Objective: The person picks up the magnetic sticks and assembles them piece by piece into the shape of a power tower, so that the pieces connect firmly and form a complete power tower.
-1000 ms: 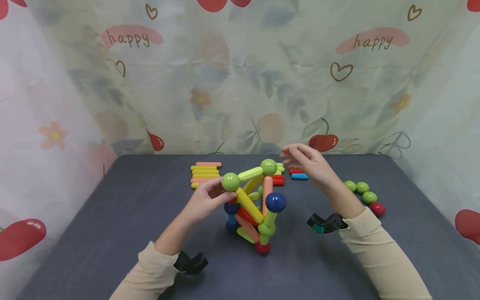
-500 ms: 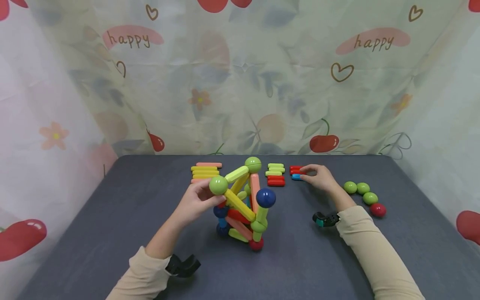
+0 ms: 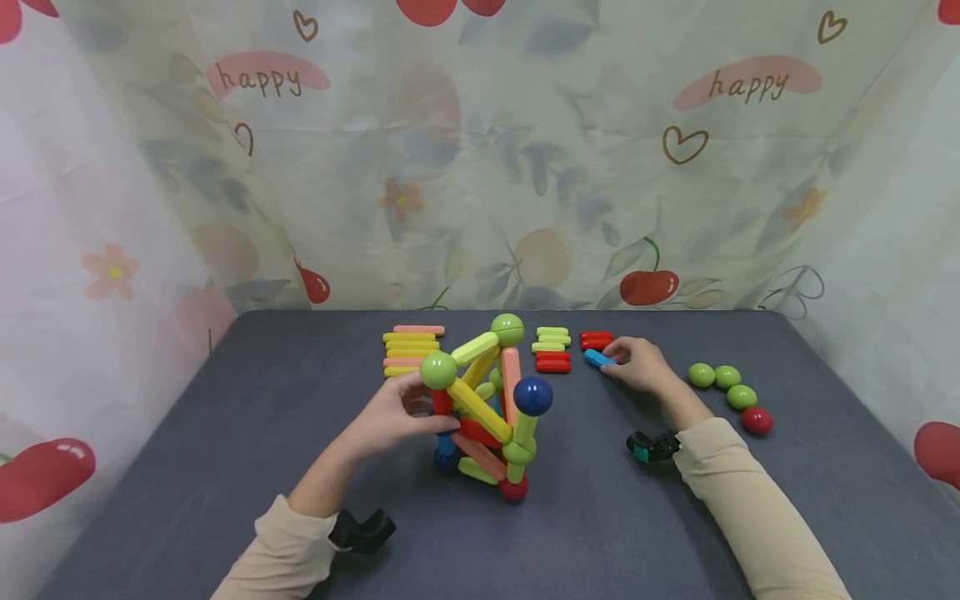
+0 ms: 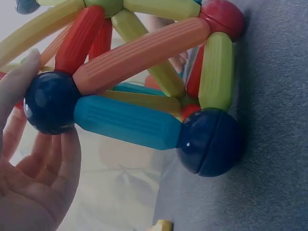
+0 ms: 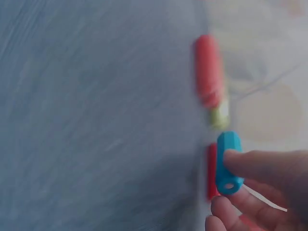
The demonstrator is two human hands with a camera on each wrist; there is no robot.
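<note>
A frame of coloured magnetic rods and balls (image 3: 480, 410) stands in the middle of the table. My left hand (image 3: 393, 414) grips its left side. In the left wrist view, thumb and fingers are around a dark blue ball (image 4: 52, 103) that joins a red, a salmon and a blue rod. Green balls (image 3: 438, 370) top the frame, and another dark blue ball (image 3: 533, 396) tips a green rod on its right. At the back right, my right hand (image 3: 639, 364) pinches a short blue magnetic rod (image 5: 228, 166) between thumb and fingers, beside two red rods (image 3: 596, 340).
Behind the frame lie yellow and salmon rods (image 3: 411, 346) in a row. Green rods (image 3: 552, 337) and red rods (image 3: 552, 362) lie to their right. Green balls (image 3: 727, 377) and a red ball (image 3: 757, 421) rest farther right. A patterned curtain (image 3: 487, 167) hangs behind the table.
The right hand has come down to the back rods and pinched the blue one, pulling it slightly forward. The frame shifted left, and the left hand slid lower on it.
</note>
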